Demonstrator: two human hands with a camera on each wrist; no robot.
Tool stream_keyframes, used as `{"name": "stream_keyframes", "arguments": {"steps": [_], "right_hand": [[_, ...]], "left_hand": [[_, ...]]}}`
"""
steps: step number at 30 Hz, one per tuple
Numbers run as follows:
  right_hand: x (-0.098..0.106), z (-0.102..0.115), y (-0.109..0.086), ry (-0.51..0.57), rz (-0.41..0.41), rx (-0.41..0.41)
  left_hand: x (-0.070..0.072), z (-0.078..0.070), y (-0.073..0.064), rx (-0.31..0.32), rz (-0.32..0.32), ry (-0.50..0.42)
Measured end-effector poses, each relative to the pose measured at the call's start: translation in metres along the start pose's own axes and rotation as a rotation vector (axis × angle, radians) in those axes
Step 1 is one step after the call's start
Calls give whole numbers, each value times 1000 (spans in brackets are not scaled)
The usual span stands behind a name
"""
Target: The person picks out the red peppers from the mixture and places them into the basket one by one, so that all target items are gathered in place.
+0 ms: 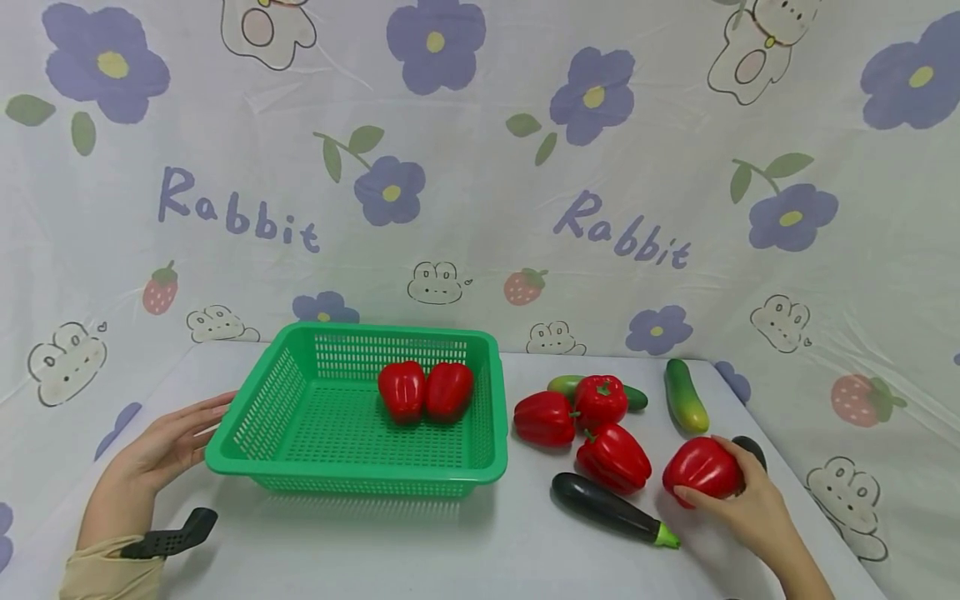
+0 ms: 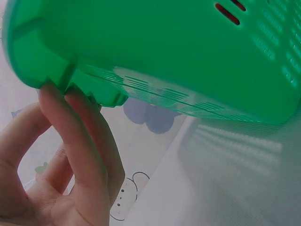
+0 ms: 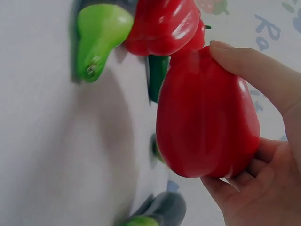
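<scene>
My right hand point(image 1: 753, 504) grips a red bell pepper point(image 1: 697, 468) at the table's right side, thumb on one side and fingers on the other. In the right wrist view the bell pepper point(image 3: 207, 117) appears held off the white surface, with a shadow beside it. At the left end of a green plastic basket point(image 1: 352, 479), my left hand point(image 1: 168, 442) touches the rim with extended fingertips. The left wrist view shows those fingers point(image 2: 77, 136) against the rim's underside. Two red bell peppers point(image 1: 402, 392) lie side by side in the basket's right half.
Right of the basket, three more red bell peppers point(image 1: 545, 418) lie grouped, with a cucumber point(image 1: 636, 398) partly hidden behind them. Another cucumber point(image 1: 684, 396) is farther back. One eggplant point(image 1: 607, 504) lies in front; a second dark eggplant point(image 1: 750, 450) is mostly hidden behind my right hand.
</scene>
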State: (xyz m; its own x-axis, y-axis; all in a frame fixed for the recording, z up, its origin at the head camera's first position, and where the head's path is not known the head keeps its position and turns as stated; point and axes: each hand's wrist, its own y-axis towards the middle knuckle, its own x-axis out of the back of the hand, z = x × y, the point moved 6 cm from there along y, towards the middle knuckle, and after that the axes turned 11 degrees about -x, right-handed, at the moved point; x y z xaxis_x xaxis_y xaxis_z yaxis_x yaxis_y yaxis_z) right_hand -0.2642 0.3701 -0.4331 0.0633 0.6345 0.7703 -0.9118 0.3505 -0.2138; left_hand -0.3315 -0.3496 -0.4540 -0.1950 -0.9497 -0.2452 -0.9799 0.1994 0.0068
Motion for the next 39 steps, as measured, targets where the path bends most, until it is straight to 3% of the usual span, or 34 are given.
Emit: {"name": "stream_keyframes", "arguments": {"steps": [16, 28, 39], "right_hand": [[0, 52, -6, 54, -63, 182], [-10, 92, -3, 147, -28, 313], [-21, 123, -2, 171, 45, 311]], "left_hand": [[2, -1, 1, -8, 13, 21], [2, -2, 2, -12, 13, 14], [-1, 0, -1, 1, 39, -1]]}}
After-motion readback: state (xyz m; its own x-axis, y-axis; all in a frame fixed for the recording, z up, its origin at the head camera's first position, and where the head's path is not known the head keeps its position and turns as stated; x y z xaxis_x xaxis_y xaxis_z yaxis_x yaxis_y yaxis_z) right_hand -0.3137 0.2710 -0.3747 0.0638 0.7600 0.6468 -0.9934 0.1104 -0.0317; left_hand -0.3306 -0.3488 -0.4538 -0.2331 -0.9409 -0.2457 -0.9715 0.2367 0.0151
